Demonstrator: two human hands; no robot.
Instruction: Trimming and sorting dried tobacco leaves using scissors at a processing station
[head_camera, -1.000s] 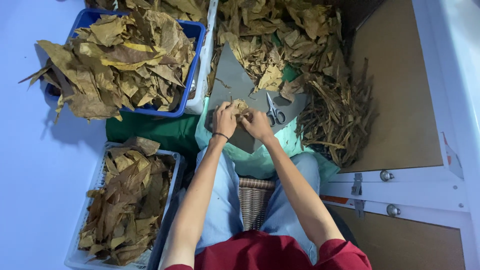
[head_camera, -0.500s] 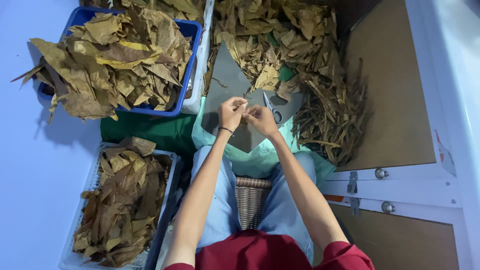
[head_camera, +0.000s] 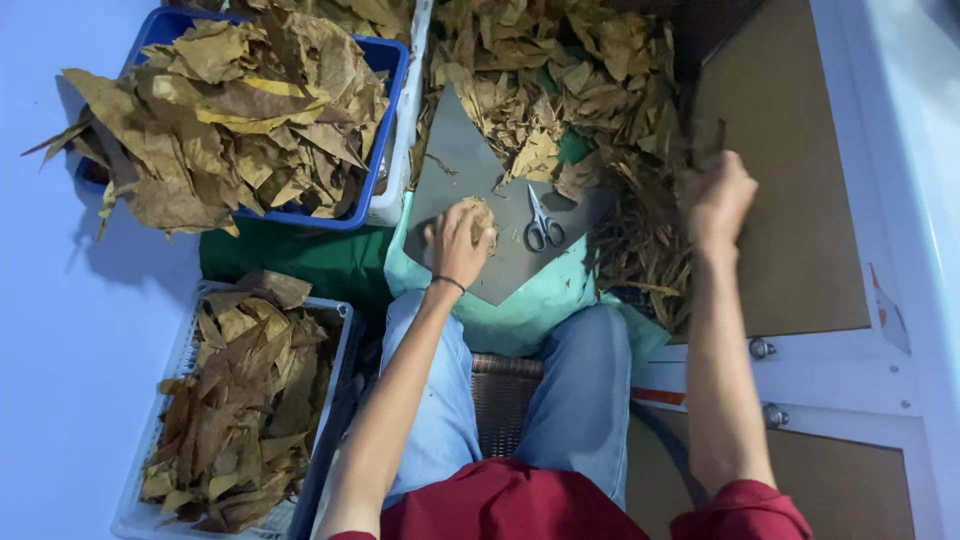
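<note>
The left hand (head_camera: 455, 245) presses a trimmed leaf piece (head_camera: 482, 215) onto the grey board (head_camera: 470, 170) on the lap, grip closed over it. The right hand (head_camera: 718, 200), raised over the stem scraps (head_camera: 640, 250), looks loosely closed; contents unclear. Scissors (head_camera: 541, 222) lie idle; the blue crate (head_camera: 385, 130) is full of leaves, so much remains.

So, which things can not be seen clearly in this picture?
- Right hand: motion-blurred in the head view; what it holds cannot be told.
- Leaf piece under the left hand: mostly covered by the fingers.
- Blue crate: contents cut off by the top edge.
- White tray: bottom corner cut off by the frame.
</note>
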